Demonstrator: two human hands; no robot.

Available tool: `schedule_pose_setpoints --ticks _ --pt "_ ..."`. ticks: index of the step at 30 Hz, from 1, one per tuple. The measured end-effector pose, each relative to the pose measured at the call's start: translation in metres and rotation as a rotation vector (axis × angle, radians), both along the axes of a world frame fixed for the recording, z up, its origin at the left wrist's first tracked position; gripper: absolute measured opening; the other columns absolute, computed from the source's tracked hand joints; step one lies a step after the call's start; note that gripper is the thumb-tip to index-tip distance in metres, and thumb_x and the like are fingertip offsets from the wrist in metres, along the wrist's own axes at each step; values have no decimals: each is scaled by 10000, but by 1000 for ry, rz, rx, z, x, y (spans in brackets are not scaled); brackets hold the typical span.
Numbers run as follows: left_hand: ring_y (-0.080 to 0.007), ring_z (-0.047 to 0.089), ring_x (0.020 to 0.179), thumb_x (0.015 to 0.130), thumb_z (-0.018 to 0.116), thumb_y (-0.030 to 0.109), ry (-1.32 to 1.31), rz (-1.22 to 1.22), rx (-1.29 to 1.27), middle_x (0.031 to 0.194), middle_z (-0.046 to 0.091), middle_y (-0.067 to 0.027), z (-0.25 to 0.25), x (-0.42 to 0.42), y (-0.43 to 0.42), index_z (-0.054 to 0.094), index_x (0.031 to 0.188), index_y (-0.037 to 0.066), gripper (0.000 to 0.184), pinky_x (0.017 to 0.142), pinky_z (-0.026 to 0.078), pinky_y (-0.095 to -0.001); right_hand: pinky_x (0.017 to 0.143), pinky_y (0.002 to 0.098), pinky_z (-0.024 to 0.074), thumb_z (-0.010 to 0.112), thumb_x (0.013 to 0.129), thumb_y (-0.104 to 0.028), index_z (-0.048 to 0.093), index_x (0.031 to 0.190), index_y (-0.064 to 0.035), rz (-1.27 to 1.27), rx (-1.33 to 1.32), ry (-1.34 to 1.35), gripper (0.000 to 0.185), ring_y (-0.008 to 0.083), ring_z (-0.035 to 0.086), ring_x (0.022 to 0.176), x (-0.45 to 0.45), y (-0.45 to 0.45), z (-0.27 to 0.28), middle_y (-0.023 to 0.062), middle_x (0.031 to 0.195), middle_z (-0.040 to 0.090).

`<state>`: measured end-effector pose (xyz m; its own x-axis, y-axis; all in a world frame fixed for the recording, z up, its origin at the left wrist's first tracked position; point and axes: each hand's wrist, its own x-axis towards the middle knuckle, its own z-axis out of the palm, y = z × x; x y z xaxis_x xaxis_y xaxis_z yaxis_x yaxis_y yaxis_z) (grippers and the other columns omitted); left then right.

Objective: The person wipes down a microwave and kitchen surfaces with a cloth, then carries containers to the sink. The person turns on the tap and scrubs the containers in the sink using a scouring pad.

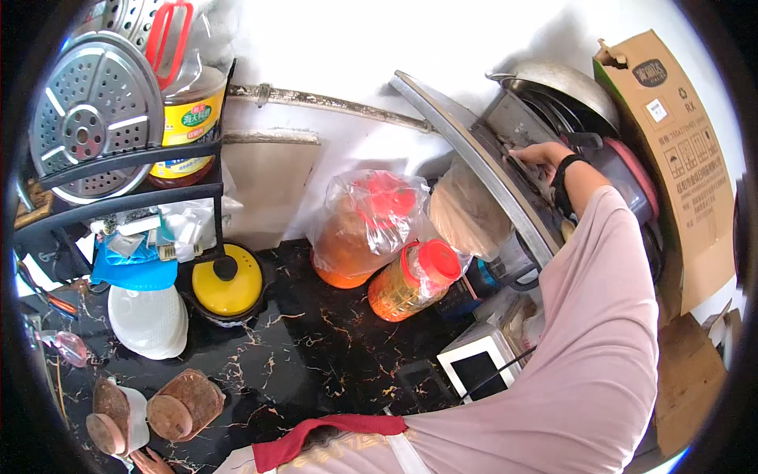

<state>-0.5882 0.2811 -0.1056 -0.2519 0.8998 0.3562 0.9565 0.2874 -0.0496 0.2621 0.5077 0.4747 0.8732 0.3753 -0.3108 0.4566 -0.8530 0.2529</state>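
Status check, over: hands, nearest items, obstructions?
Right hand at metal-edged shelf, grip unclear. Left hand near white container, contact unclear. Metal cookware crowds right hand.

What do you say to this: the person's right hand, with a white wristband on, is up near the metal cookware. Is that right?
Not quite: the wristband is black, not white, as the head view shows. The right hand is indeed up near the metal cookware.

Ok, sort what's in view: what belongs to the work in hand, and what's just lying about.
Likely in the work:
Right hand, at the metal-edged shelf; its grip is unclear
Left hand, beside the white container

Apparently just lying about:
Yellow-lidded pot
Front red-lidded jar
Tall cardboard box
Perforated metal disc
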Motion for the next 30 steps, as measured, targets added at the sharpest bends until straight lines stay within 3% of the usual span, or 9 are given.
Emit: schedule_pose_setpoints --ticks 3,6,9,11,15,22,25,28,30 --pt "-423 506 1095 915 530 304 30 13 27 1187 516 -297 -13 -4 2 480 1210 -87 493 955 406 -470 784 432 523 556 805 -520 493 1308 -88 81 8 -50 666 330 606 1003 88 26 -7 238 1237 542" --pt "-430 477 1133 920 514 314 8 35 -41 1222 485 -309 -22 -9 1 442 1239 -99 526 980 381 -477 744 370 526 623 757 -268 655 1069 -48 509 -560 -404 383 272 655 793 122 60 -9 188 931 675" --pt "-442 400 1219 926 466 342 -77 97 -228 1297 419 -322 -25 -11 4 385 1289 -104 581 1038 310 -490 752 347 516 649 713 -158 677 946 0 582 -271 -620 283 268 650 825 74 84 -14 203 851 669" --pt "-438 409 1214 929 475 332 -85 100 -236 1289 428 -320 -21 -9 4 388 1286 -108 573 1038 320 -485 805 371 488 640 719 -175 611 1081 41 640 412 -279 423 296 625 927 56 107 -18 237 973 648" --pt "-437 442 1179 927 512 308 -53 111 -244 1245 467 -316 -5 0 9 417 1253 -117 544 1008 362 -482 905 369 435 639 701 -187 388 1323 28 667 373 -319 704 314 544 1091 53 164 -29 256 1211 541" --pt "-438 498 1097 921 532 303 -100 116 -187 1187 497 -313 17 13 19 434 1213 -128 530 959 399 -478 809 352 476 555 734 -140 562 1202 -13 792 299 -365 485 274 613 914 38 154 -18 207 1020 636" --pt "-434 503 1095 926 514 302 -66 104 -166 1191 501 -302 -11 -7 10 477 1195 -88 475 932 424 -472 707 324 496 494 762 -71 569 1183 -9 676 804 246 432 184 608 790 -15 135 -24 110 920 637" --pt "-411 517 1090 929 501 306 354 -29 -251 1192 509 -283 -55 -36 -5 528 1160 -30 409 907 447 -458 587 308 491 488 716 -62 551 1229 -55 655 863 342 517 182 567 672 -65 131 -23 90 839 595" --pt "-376 511 1137 929 496 333 116 50 -212 1210 516 -253 -68 -46 -6 566 1163 88 346 910 441 -503 596 311 483 504 703 -79 554 1230 -72 680 907 449 529 173 554 683 -105 120 -24 88 865 592"
